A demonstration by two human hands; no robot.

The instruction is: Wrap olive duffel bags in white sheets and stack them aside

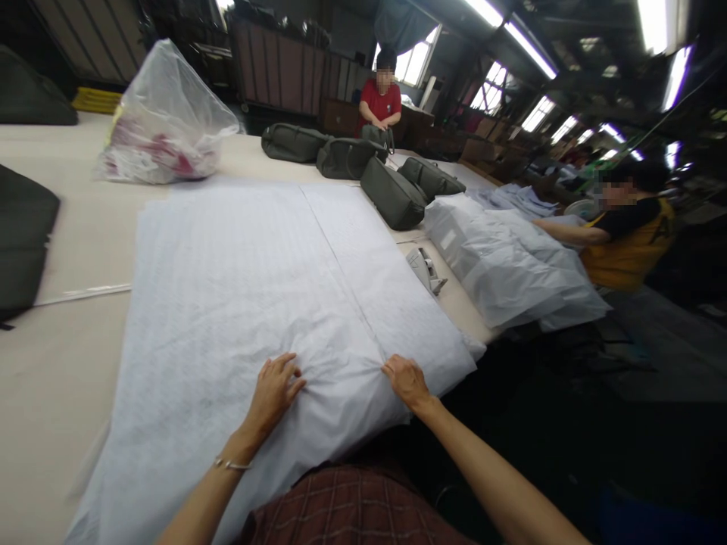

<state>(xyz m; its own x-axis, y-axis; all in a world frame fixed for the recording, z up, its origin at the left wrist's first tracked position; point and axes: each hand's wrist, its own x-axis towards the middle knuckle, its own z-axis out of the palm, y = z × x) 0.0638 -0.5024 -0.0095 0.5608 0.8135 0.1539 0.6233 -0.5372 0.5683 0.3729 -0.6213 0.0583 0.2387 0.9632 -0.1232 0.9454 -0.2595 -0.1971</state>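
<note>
A broad stack of thin white plastic sheets [227, 265] covers the table in front of me and hangs over the near edge. A long line, like a fold or seam, runs down its right part. My left hand [278, 386] rests on the top sheet near the front, fingers apart and slightly bent. To the right, at the near end of that line, my right hand [406, 381] pinches the sheet between its fingers. Wrinkles spread across the plastic between both hands.
Several dark grey bags [391, 193] stand at the far side, more at the left. A clear plastic sack [170, 121] sits at the back left. A tape dispenser [425, 271] lies beside the sheets. One person handles a plastic-wrapped pile [500, 257]; another stands behind the bags.
</note>
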